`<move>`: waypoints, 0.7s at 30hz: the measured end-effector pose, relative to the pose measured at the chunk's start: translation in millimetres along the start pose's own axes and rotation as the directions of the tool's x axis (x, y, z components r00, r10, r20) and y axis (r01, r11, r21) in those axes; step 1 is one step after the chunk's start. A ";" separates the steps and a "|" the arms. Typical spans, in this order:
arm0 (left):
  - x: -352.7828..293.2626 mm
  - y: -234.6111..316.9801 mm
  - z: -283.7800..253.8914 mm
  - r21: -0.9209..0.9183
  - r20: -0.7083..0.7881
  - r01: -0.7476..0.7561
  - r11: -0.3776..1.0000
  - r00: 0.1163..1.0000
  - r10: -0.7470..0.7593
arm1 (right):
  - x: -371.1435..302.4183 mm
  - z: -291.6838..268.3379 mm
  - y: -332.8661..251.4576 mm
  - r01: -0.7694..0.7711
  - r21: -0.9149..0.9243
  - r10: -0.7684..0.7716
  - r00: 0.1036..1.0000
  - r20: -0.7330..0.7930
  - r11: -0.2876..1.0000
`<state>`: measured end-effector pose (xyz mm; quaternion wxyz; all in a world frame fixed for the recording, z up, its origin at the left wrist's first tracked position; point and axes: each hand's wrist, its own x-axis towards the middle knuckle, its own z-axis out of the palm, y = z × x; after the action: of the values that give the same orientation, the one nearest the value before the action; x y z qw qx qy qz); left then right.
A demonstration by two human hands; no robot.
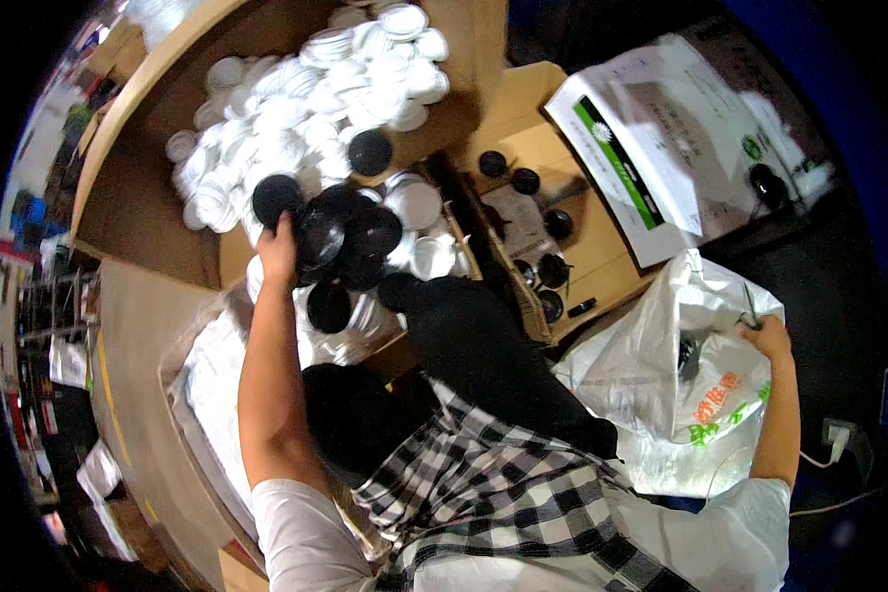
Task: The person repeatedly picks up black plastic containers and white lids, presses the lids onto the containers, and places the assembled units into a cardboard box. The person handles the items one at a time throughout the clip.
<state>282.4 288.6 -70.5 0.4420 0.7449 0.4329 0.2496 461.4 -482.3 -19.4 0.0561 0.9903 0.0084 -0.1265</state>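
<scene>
My left hand (278, 249) pinches the edge of a black round lid (277, 200). Around it are more black round lids (372, 233), lying over white round lids (413, 204) in a carton in front of my knees. My right hand (768, 337) is closed at the mouth of a white plastic bag (651, 340) at the right. A thin dark piece (751, 308) shows at its fingertips; its kind is unclear. Inside the bag a dark thing (689, 355) can be made out.
Behind the carton, a large cardboard box (133, 202) holds a heap of white round lids (316, 94). An open carton (602, 257) at the right contains several small black round parts (525, 181). A printed white sack (651, 118) lies beyond. A plugged-in cable (837, 449) runs at far right.
</scene>
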 end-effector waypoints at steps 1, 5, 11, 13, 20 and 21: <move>0.1 -7.0 0.5 0.098 -0.017 -0.027 0.995 0.999 0.029 | -1.7 5.7 5.5 0.008 -0.041 -0.002 0.990 0.144 0.999; 15.8 -24.2 -2.4 0.105 0.005 0.181 0.978 0.983 -0.183 | 0.1 -12.0 -31.2 -0.015 -0.099 0.014 1.000 -0.015 0.995; 1.9 -70.4 -34.7 0.297 0.091 0.109 0.949 0.986 -0.142 | 39.2 -103.4 -236.8 0.456 0.457 -0.392 0.890 -0.234 0.764; -1.1 -98.1 -50.0 -0.082 0.173 0.245 0.966 0.958 -0.228 | 87.6 -71.4 -278.9 0.630 0.423 -0.602 0.768 -0.218 0.651; -26.2 -75.2 -57.9 -0.340 0.264 0.519 0.784 0.853 -0.450 | 215.7 171.1 -344.9 0.155 0.250 -0.285 0.701 0.654 0.956; -28.2 -73.1 -55.7 -0.349 0.247 0.506 0.789 0.862 -0.443 | 207.7 206.9 -333.9 0.091 0.211 -0.215 0.681 0.700 0.973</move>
<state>195.2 305.9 -107.2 0.6654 0.5215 0.5107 0.1564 600.4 -173.5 -307.0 -0.0348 0.8590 0.0587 -0.5075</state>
